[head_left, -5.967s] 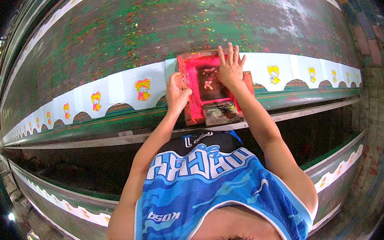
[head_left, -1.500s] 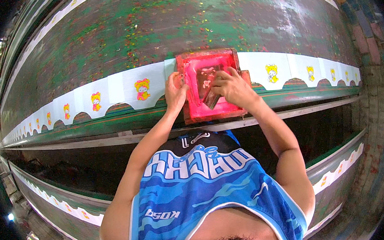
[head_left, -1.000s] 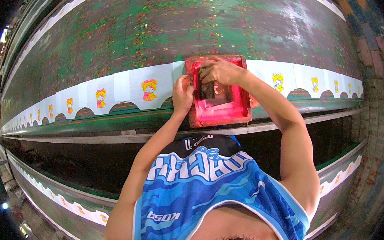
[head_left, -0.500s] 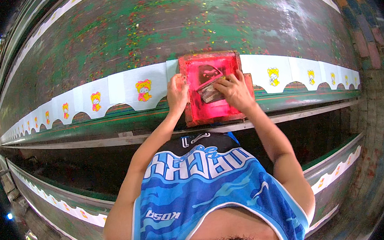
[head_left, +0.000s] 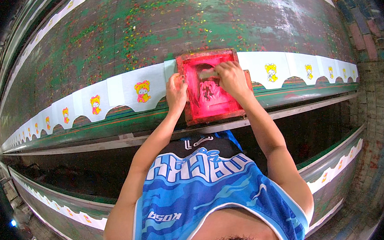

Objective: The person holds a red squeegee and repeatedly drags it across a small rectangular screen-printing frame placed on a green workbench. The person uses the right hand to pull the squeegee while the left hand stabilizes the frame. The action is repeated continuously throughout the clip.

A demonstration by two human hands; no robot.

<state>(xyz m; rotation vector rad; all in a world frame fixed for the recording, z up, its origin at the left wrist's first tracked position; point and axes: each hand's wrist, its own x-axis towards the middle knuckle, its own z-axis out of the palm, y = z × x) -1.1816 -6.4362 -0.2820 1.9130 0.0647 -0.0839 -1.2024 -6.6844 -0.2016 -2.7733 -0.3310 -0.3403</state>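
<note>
A screen printing frame (head_left: 207,54) with red-stained wooden edges lies over the row of white fabric pieces in front of me. Its mesh (head_left: 218,105) is wet with bright pink ink, and a dark figure pattern shows in the middle. My left hand (head_left: 177,91) is closed on the frame's left edge. Inside the frame, near its far end, my right hand (head_left: 233,77) grips a squeegee (head_left: 207,73), its fingers curled over the tool and partly hiding it.
White pieces (head_left: 128,89) to the left bear cartoon figures in yellow, orange and pink. Those on the right (head_left: 260,65) show mostly yellow figures. The long green table (head_left: 158,37) is speckled with paint. Another table with printed pieces (head_left: 336,172) runs behind me.
My right hand has moved the squeegee away from me, toward the frame's far end, baring the pattern in the mesh. My left hand stays at the frame's left edge.
</note>
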